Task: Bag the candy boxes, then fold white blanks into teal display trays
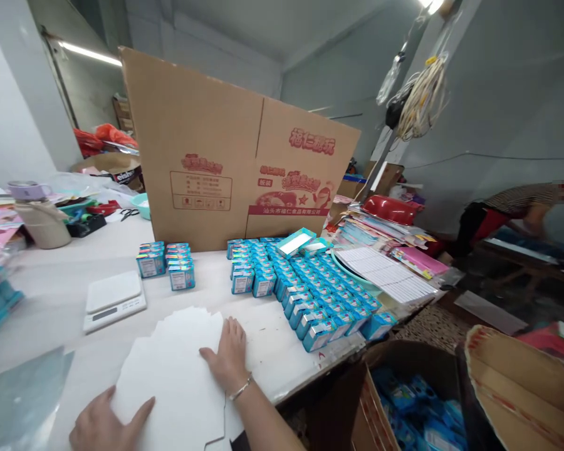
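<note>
A stack of white die-cut card sheets (173, 369) with stepped edges lies fanned on the table in front of me. My left hand (106, 423) is at its lower left edge, thumb and fingers apart, touching the sheets. At the upper right edge rests my right hand (228, 358), fingers stretched out along the side and thumb over the top sheet; a bracelet circles that wrist. Neither hand is closed round anything. Beyond the stack, to the left, sits a white digital scale (115, 300).
Rows of small blue boxes (310, 282) cover the table's right part, with smaller groups (181, 275) near the scale. A large cardboard carton (207, 150) stands behind them. An open carton (380, 407) of blue packs sits below right. A person (507, 213) bends at the far right.
</note>
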A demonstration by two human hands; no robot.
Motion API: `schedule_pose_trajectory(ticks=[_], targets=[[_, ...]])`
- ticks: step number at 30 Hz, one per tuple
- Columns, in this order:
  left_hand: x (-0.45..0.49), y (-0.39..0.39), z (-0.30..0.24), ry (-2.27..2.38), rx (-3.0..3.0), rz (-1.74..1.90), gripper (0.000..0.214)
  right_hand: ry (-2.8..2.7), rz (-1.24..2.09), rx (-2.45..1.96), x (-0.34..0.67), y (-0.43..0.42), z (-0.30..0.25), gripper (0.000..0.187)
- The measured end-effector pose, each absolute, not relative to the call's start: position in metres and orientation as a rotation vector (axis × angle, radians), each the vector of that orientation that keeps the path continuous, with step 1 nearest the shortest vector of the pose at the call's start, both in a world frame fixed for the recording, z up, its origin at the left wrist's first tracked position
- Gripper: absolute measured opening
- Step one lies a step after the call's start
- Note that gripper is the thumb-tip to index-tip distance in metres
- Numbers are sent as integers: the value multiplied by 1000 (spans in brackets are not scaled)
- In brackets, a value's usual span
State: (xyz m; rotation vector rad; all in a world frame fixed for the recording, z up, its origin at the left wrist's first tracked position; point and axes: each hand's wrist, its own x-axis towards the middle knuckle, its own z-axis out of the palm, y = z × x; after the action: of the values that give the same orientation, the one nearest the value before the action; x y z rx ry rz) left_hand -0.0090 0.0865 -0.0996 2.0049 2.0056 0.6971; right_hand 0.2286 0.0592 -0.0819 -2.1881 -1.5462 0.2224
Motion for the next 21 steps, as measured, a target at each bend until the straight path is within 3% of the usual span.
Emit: schedule_pose_trajectory(ticks=[4,7,13,21], targets=[[-23,86,-79,1884,1880,890,65,-1541,166,-1952,244,57,-57,40],[-39,95,-61,1823,1820,1002,54,-1645,146,-1803,253,66,-44,28],[-32,98,-79,1777,1849,798,82,-1840,-86,-1995,237,66,-54,24],[-16,79,-103,1713,1867,866,68,-1720,-284,-2269,214,46,-84,45]])
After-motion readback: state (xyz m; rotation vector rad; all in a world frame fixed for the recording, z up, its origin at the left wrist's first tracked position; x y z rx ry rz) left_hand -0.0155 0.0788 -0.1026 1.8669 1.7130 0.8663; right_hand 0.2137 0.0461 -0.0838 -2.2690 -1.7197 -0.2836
